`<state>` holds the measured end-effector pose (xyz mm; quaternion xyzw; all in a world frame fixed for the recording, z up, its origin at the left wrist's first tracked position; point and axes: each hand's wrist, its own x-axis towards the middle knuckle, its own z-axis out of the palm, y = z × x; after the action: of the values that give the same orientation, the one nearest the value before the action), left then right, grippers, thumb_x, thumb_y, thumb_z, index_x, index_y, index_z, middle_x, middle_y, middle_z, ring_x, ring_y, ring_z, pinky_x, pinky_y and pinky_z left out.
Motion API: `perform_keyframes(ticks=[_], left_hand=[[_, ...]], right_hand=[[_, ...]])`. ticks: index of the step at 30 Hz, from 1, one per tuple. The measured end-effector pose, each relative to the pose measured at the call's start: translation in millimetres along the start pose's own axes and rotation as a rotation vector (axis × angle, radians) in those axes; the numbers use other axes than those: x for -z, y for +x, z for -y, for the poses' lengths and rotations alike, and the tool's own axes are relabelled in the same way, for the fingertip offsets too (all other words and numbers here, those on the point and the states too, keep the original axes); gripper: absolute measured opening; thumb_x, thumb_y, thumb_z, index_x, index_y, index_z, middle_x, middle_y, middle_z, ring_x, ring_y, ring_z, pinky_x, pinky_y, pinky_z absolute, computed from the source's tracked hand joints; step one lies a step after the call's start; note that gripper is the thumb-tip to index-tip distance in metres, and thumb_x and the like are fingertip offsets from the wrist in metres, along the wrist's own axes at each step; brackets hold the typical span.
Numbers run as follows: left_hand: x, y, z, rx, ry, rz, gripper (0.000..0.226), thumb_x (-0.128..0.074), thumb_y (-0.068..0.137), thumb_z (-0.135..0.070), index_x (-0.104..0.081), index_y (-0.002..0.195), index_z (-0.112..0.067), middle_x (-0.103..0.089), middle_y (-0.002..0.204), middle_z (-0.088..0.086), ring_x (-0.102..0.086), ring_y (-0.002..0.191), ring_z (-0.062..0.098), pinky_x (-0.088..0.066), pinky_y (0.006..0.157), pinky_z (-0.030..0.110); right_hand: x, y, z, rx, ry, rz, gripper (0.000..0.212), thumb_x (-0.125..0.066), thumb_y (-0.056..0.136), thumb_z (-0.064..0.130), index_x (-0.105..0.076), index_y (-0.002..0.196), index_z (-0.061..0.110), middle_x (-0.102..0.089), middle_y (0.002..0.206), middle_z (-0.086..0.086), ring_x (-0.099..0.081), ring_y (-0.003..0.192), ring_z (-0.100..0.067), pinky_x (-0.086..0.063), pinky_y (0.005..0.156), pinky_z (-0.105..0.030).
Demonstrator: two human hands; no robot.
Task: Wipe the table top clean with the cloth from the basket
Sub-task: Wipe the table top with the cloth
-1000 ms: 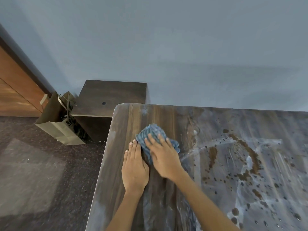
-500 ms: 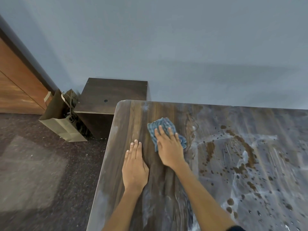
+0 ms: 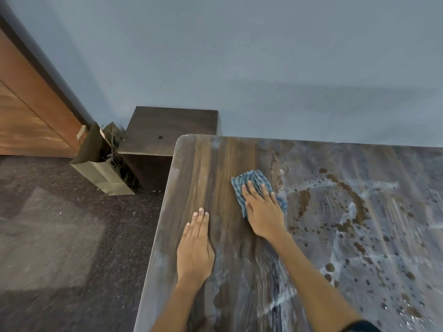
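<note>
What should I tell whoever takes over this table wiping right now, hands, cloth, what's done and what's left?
Left hand: flat on the table top near its left edge, fingers straight, holding nothing.
Right hand: pressing flat on the blue cloth, fingers straight over it.
Cloth: on the table, bunched under the right hand, at the border between the clean and dirty parts.
Done: the left strip of the table shows bare wood grain.
Left: brown stains and white smears cover the table right of the cloth; some streaks also remain near the front edge. The basket is not in view.
</note>
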<state>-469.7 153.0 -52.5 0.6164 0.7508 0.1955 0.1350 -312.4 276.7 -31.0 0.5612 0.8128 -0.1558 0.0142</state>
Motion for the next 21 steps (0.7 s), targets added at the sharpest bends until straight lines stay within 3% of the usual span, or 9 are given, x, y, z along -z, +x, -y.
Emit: perform_keyframes(ticks=[4,8,9,12,17,21], left_hand=[[2,-15,1,0.003,-0.026,0.001,0.062,-0.037,0.088,-0.003,-0.021,0.146,-0.012,-0.016,0.154,-0.002,0.001,0.14,0.008,0.0,0.116,0.021],[5,-34,0,0.061,-0.072,-0.014,0.055,-0.03,0.085,-0.008,-0.038,0.139,-0.005,-0.036,0.146,0.004,-0.025,0.139,0.019,-0.006,0.113,0.02],[6,-39,0,0.056,-0.063,-0.009,0.056,-0.026,0.084,-0.009,-0.04,0.138,-0.004,-0.036,0.146,0.003,-0.028,0.138,0.021,-0.004,0.113,0.02],[6,-51,4,0.029,-0.035,0.002,0.066,-0.013,0.081,-0.018,-0.037,0.141,-0.008,-0.029,0.149,-0.002,-0.019,0.14,0.017,0.002,0.113,0.019],[3,-61,7,0.035,0.008,0.009,0.058,-0.021,0.088,-0.012,-0.025,0.146,-0.016,-0.017,0.153,-0.009,-0.002,0.141,0.007,0.007,0.114,0.019],[6,-70,5,0.042,0.017,0.014,0.063,-0.01,0.085,-0.022,-0.031,0.144,-0.015,-0.021,0.151,-0.008,-0.008,0.141,0.011,0.0,0.114,0.021]], right_hand=[[-17,-18,41,0.157,0.04,0.023,0.051,-0.03,0.101,0.022,-0.017,0.15,0.025,-0.008,0.16,0.007,0.0,0.147,-0.026,-0.002,0.118,-0.045],[-32,-81,48,0.281,-0.003,-0.001,0.053,-0.053,0.093,0.026,-0.038,0.143,0.028,-0.032,0.152,0.009,-0.026,0.143,-0.022,-0.02,0.114,-0.045],[-34,-91,40,0.268,-0.005,0.019,0.051,-0.05,0.094,0.028,-0.036,0.144,0.03,-0.029,0.152,0.012,-0.023,0.143,-0.02,-0.015,0.114,-0.047],[-34,-99,6,0.188,-0.002,0.059,0.049,-0.024,0.102,0.034,-0.011,0.149,0.036,0.003,0.153,0.021,0.012,0.144,-0.014,0.013,0.113,-0.042],[-12,-63,2,-0.031,0.014,0.015,0.05,-0.02,0.104,0.03,-0.007,0.151,0.03,0.0,0.159,0.011,0.005,0.147,-0.02,-0.001,0.119,-0.039],[-19,-61,43,0.114,0.059,0.026,0.049,-0.026,0.102,0.025,-0.015,0.15,0.028,-0.006,0.159,0.01,0.004,0.147,-0.023,-0.001,0.118,-0.043]])
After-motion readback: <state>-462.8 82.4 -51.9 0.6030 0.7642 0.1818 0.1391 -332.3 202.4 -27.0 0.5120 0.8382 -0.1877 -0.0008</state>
